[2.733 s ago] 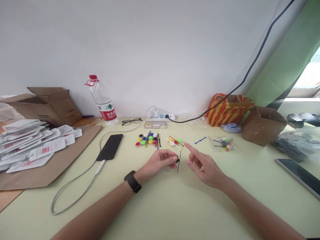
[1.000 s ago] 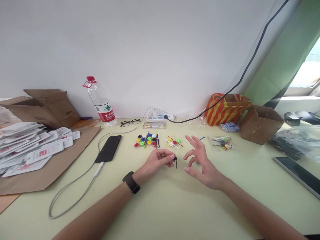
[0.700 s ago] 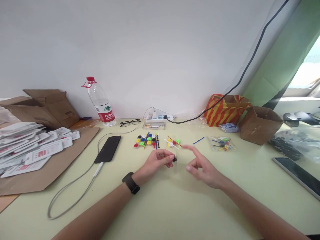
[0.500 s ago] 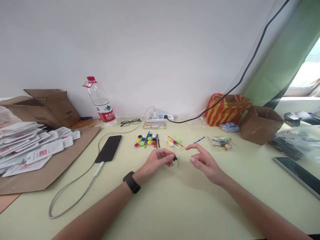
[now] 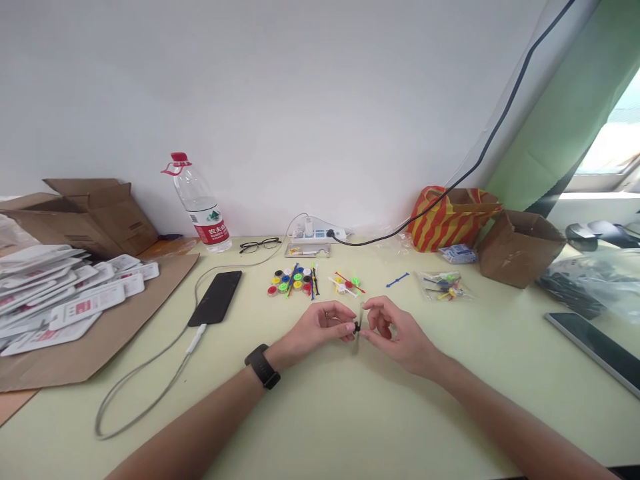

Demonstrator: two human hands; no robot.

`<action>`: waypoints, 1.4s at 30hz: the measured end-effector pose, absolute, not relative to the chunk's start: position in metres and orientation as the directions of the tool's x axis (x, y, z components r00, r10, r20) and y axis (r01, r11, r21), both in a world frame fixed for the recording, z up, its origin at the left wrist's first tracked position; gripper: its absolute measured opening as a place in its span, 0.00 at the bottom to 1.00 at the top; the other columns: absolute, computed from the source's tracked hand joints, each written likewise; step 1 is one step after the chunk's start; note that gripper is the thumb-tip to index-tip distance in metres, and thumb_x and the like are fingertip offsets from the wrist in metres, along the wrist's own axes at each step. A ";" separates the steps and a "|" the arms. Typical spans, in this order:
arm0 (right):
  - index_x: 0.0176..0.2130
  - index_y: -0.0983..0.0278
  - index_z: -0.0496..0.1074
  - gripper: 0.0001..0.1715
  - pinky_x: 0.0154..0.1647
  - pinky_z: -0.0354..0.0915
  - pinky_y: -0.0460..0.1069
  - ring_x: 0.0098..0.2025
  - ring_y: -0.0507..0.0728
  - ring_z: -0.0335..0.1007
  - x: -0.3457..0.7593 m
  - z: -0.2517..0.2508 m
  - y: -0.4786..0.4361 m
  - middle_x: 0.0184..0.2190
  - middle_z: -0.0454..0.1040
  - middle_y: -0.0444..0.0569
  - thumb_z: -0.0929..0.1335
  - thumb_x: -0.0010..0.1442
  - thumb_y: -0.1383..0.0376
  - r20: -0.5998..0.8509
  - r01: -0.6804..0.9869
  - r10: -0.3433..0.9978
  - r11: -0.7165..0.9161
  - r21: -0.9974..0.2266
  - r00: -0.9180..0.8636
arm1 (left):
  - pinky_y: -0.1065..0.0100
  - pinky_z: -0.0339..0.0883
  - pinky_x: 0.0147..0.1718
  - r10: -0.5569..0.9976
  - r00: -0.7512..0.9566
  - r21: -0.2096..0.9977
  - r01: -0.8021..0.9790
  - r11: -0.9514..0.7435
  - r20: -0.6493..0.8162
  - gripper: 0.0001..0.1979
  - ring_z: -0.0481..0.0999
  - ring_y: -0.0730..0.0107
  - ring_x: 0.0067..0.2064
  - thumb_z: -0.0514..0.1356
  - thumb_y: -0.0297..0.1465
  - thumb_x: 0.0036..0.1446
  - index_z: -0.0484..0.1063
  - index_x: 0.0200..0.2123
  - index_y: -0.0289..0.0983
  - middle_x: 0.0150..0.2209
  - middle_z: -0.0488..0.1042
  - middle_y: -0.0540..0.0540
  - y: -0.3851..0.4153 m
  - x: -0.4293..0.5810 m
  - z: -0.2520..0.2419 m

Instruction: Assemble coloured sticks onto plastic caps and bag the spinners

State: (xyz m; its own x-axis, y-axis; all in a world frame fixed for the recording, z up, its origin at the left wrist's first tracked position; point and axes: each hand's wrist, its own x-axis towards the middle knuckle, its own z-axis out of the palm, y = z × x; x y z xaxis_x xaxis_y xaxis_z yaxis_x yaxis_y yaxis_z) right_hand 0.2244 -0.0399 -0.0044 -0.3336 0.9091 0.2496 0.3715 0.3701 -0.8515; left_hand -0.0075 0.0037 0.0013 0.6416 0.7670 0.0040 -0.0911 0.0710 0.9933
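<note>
My left hand (image 5: 327, 325) pinches a small black piece (image 5: 357, 327) between thumb and fingertips. A thin, see-through blade (image 5: 361, 313) stands out from that piece, blurred, above and below it. My right hand (image 5: 397, 333) is close on the other side, its curled index finger and its thumb apart beside the blade. Whether they touch it I cannot tell. Beyond the hands lie coloured round pieces (image 5: 293, 281) with thin plastic sticks, a smaller group of red, white, yellow and green parts (image 5: 349, 285), and a single blue stick (image 5: 397, 280).
A clear bag of parts (image 5: 444, 286) lies at right, near a brown paper bag (image 5: 520, 248) and a striped bag (image 5: 450, 217). At left are a phone (image 5: 216, 298) on a cable, a water bottle (image 5: 203, 207) and cardboard (image 5: 125, 317) under white packets. A power strip (image 5: 317, 231) stands by the wall.
My right hand has moved left, to the blade, and its pointing index finger has curled in. My left hand has shifted slightly right and down, still holding the black piece.
</note>
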 end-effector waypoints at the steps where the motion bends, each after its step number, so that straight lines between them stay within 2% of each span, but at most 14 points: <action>1: 0.54 0.56 0.63 0.20 0.27 0.61 0.47 0.27 0.51 0.59 0.225 -0.005 -0.040 0.36 0.68 0.43 0.70 0.65 0.60 0.253 0.378 0.908 0.374 -0.847 -0.333 | 0.63 0.74 0.43 0.760 0.650 0.993 -0.091 0.070 0.006 0.15 0.80 0.65 0.40 0.71 0.36 0.58 0.77 0.44 0.35 0.38 0.79 0.44 0.004 -0.008 0.001; 7: 0.56 0.55 0.62 0.22 0.27 0.61 0.47 0.26 0.50 0.58 0.225 -0.006 -0.040 0.36 0.68 0.42 0.70 0.64 0.62 0.292 0.410 0.908 0.400 -0.820 -0.301 | 0.63 0.74 0.43 0.758 0.652 0.993 -0.090 0.073 0.003 0.15 0.81 0.64 0.41 0.72 0.35 0.56 0.77 0.43 0.35 0.38 0.80 0.44 0.003 -0.008 0.003; 13: 0.57 0.54 0.62 0.22 0.33 0.67 0.50 0.28 0.51 0.63 0.226 -0.003 -0.044 0.42 0.72 0.46 0.69 0.65 0.62 0.401 0.438 0.872 0.488 -0.755 -0.279 | 0.64 0.74 0.40 0.805 0.592 0.994 -0.053 0.092 -0.043 0.15 0.81 0.66 0.36 0.71 0.39 0.57 0.76 0.40 0.33 0.33 0.79 0.45 0.003 -0.005 0.006; 17: 0.60 0.52 0.60 0.26 0.36 0.71 0.52 0.30 0.52 0.68 0.226 0.004 -0.045 0.54 0.72 0.51 0.69 0.66 0.59 0.375 0.334 0.894 0.442 -0.833 -0.246 | 0.63 0.74 0.42 0.822 0.570 0.994 -0.089 0.068 -0.006 0.15 0.82 0.65 0.38 0.72 0.38 0.57 0.76 0.42 0.34 0.35 0.79 0.46 0.005 -0.007 0.003; 20: 0.64 0.50 0.55 0.32 0.37 0.72 0.53 0.35 0.52 0.71 0.225 0.011 -0.044 0.65 0.63 0.55 0.69 0.66 0.56 0.292 0.230 0.931 0.340 -0.912 -0.219 | 0.62 0.75 0.43 0.832 0.554 0.989 -0.133 0.062 0.022 0.15 0.82 0.64 0.39 0.72 0.36 0.56 0.76 0.42 0.35 0.35 0.79 0.46 0.007 -0.008 0.000; 22: 0.66 0.48 0.51 0.38 0.38 0.73 0.53 0.38 0.53 0.71 0.225 0.015 -0.044 0.68 0.59 0.56 0.71 0.65 0.54 0.239 0.150 0.946 0.275 -0.950 -0.220 | 0.62 0.74 0.44 0.839 0.542 0.987 -0.152 0.058 0.034 0.15 0.83 0.64 0.39 0.73 0.36 0.56 0.76 0.42 0.35 0.35 0.79 0.46 0.008 -0.008 -0.001; 24: 0.67 0.48 0.48 0.41 0.34 0.71 0.52 0.34 0.53 0.69 0.226 0.018 -0.044 0.59 0.70 0.55 0.71 0.64 0.53 0.169 0.067 0.954 0.191 -0.979 -0.249 | 0.63 0.74 0.44 0.847 0.529 0.985 -0.166 0.045 0.050 0.15 0.82 0.65 0.39 0.73 0.35 0.56 0.76 0.42 0.34 0.36 0.80 0.46 0.008 -0.008 -0.002; 25: 0.67 0.50 0.50 0.38 0.29 0.68 0.50 0.29 0.52 0.66 0.227 0.019 -0.044 0.48 0.76 0.51 0.69 0.66 0.51 0.112 0.030 0.952 0.125 -0.992 -0.284 | 0.63 0.74 0.43 0.852 0.520 0.984 -0.172 0.036 0.060 0.15 0.82 0.65 0.39 0.73 0.35 0.56 0.76 0.42 0.34 0.36 0.80 0.45 0.009 -0.007 -0.002; 26: 0.66 0.53 0.53 0.34 0.24 0.62 0.47 0.24 0.51 0.60 0.229 0.019 -0.043 0.35 0.76 0.45 0.67 0.68 0.49 0.053 -0.003 0.946 0.054 -0.999 -0.320 | 0.64 0.74 0.43 0.857 0.510 0.983 -0.179 0.027 0.069 0.15 0.82 0.66 0.38 0.73 0.35 0.56 0.76 0.41 0.34 0.35 0.80 0.45 0.009 -0.007 -0.002; 28: 0.60 0.57 0.61 0.25 0.20 0.48 0.45 0.19 0.50 0.46 0.232 0.020 -0.042 0.18 0.61 0.35 0.62 0.70 0.47 -0.026 -0.059 0.932 -0.050 -0.997 -0.362 | 0.65 0.74 0.42 0.862 0.500 0.982 -0.187 0.018 0.080 0.15 0.81 0.67 0.37 0.73 0.35 0.55 0.76 0.41 0.34 0.35 0.80 0.45 0.009 -0.007 -0.003; 30: 0.54 0.58 0.66 0.22 0.21 0.42 0.46 0.20 0.50 0.42 0.234 0.021 -0.041 0.17 0.53 0.34 0.62 0.70 0.48 -0.023 -0.107 0.945 -0.060 -0.992 -0.325 | 0.64 0.74 0.41 0.863 0.499 0.982 -0.185 0.022 0.075 0.15 0.81 0.67 0.37 0.73 0.35 0.55 0.76 0.41 0.34 0.35 0.80 0.46 0.009 -0.007 -0.003; 33: 0.52 0.57 0.65 0.19 0.23 0.45 0.46 0.23 0.50 0.47 0.232 0.019 -0.038 0.21 0.57 0.36 0.67 0.68 0.50 0.030 -0.076 0.969 0.012 -0.997 -0.245 | 0.63 0.74 0.42 0.861 0.507 0.985 -0.168 0.039 0.053 0.15 0.82 0.65 0.38 0.73 0.36 0.55 0.76 0.41 0.34 0.36 0.80 0.45 0.008 -0.007 -0.002; 38: 0.52 0.56 0.64 0.21 0.28 0.56 0.47 0.27 0.51 0.57 0.223 0.010 -0.037 0.27 0.64 0.38 0.71 0.65 0.53 0.166 0.110 0.962 0.193 -0.975 -0.219 | 0.62 0.74 0.43 0.841 0.538 0.986 -0.161 0.043 0.051 0.15 0.82 0.64 0.39 0.73 0.36 0.55 0.75 0.40 0.35 0.35 0.80 0.46 0.006 -0.007 0.000; 42: 0.52 0.56 0.64 0.21 0.28 0.58 0.48 0.27 0.52 0.59 0.222 0.003 -0.037 0.28 0.64 0.38 0.72 0.64 0.56 0.201 0.210 0.954 0.249 -0.945 -0.224 | 0.62 0.74 0.43 0.821 0.570 0.988 -0.144 0.059 0.034 0.15 0.81 0.65 0.38 0.73 0.36 0.55 0.75 0.40 0.35 0.34 0.80 0.45 0.005 -0.006 0.002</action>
